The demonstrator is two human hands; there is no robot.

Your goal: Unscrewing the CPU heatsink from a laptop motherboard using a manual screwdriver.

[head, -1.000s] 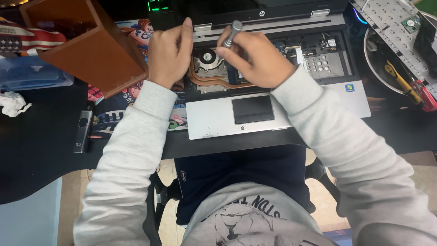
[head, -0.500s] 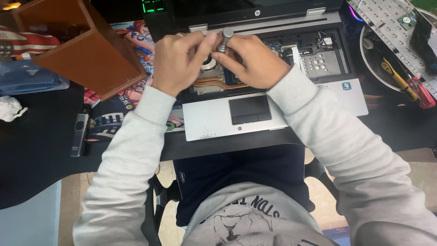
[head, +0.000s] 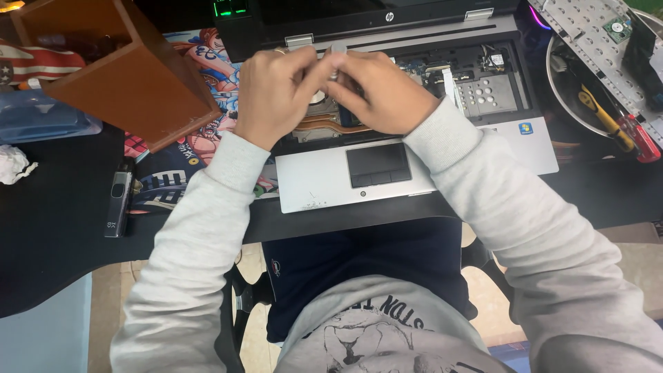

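A silver laptop [head: 483, 148] lies opened up on the black desk, keyboard removed, with the circuit board and copper heat pipes [head: 321, 126] exposed. Both my hands meet over its middle. My right hand [head: 390, 93] is closed around a small screwdriver [head: 338, 51]; only its silver cap shows above the fingers. My left hand [head: 276, 93] pinches the same screwdriver near the top from the left. The tip and the spot beneath it are hidden by my fingers. The touchpad [head: 378, 164] lies just below my hands.
A brown wooden box [head: 138, 83] stands at the left on a cartoon-printed mat [head: 207, 141]. A round bowl [head: 563, 103] at the right holds screwdrivers. The removed keyboard plate [head: 587, 31] lies top right. A small black device [head: 119, 200] and crumpled tissue [head: 12, 164] sit at the left.
My left hand has left its flat rest on the laptop and come in to the screwdriver cap. Both hands now close together over the middle of the laptop.
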